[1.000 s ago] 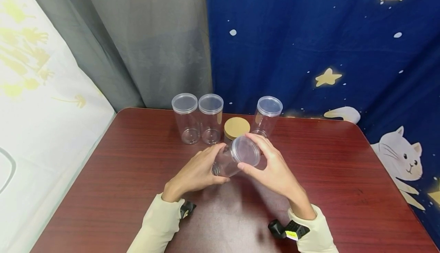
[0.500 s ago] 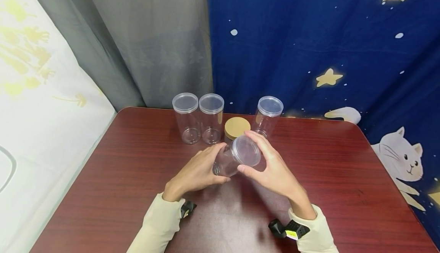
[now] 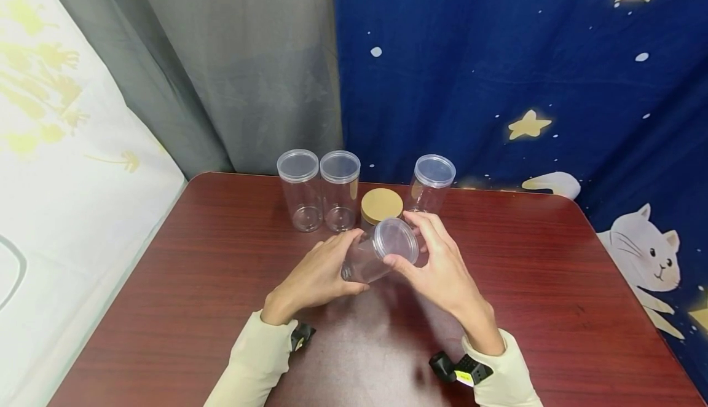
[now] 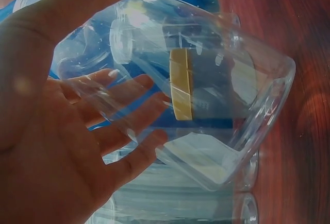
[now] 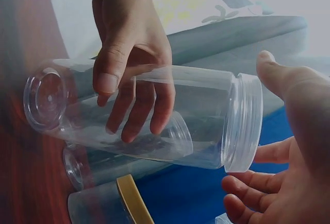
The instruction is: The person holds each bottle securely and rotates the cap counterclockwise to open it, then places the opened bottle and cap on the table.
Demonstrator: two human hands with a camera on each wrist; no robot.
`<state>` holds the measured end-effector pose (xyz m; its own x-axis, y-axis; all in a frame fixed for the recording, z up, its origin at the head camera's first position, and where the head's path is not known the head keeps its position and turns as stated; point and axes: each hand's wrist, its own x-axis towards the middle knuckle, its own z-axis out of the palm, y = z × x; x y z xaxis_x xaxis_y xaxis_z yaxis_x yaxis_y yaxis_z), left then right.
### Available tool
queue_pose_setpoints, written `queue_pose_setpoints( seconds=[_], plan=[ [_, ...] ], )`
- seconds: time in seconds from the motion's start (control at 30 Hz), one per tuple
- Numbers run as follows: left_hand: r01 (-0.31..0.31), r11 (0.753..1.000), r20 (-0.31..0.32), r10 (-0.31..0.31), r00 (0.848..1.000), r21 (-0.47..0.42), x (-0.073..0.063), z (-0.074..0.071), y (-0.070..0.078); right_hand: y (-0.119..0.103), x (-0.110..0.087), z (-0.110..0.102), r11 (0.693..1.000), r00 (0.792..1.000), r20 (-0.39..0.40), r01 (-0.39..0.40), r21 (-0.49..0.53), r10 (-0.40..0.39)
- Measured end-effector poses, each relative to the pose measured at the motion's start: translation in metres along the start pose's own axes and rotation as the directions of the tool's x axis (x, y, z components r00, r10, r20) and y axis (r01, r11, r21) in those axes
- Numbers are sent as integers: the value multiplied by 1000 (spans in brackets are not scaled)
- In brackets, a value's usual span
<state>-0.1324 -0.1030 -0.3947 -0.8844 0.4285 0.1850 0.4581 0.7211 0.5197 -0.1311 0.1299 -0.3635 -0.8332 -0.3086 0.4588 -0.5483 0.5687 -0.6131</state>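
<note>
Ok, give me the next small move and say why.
Probably close the right hand on the lid and try a twist. The left hand holds the tilted jar round its body, so it could steady it, while the right wrist view shows the lid on and the right thumb apart from it.

A clear jar [image 3: 366, 262] is held aslant above the bench [image 3: 553, 284], its smooth, cylindrical body clasped by the left hand [image 3: 316, 273], and right through that wall the fingers [image 5: 164, 100] can be seen! The round base [image 5: 47, 99] is dipped to the left, the lid [image 3: 398, 244] tipped up to the right: pale, translucent, seated on the mouth, loosely framed by the right hand [image 3: 440, 270], with a gap shown beside the thumb [image 5: 290, 80] in the right wrist view
</note>
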Motion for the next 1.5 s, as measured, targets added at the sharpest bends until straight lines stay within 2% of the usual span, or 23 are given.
queue_pose_setpoints(
  seconds=[0.43, 0.87, 1.5],
  plan=[
    [-10, 1000, -5, 10, 1000, 15, -1, 1, 0, -3, -1, -1, 998, 1000, 30, 3, -62, -1],
    [-6, 1000, 8, 6, 1000, -6, -1, 1, 0, -1, 0, -1, 999, 999, 18, 45, -3, -45],
    [-1, 1000, 13, 1, 1000, -13, 0, 0, -1, -2, 0, -3, 999, 999, 13, 41, 23, -41]
  ],
)
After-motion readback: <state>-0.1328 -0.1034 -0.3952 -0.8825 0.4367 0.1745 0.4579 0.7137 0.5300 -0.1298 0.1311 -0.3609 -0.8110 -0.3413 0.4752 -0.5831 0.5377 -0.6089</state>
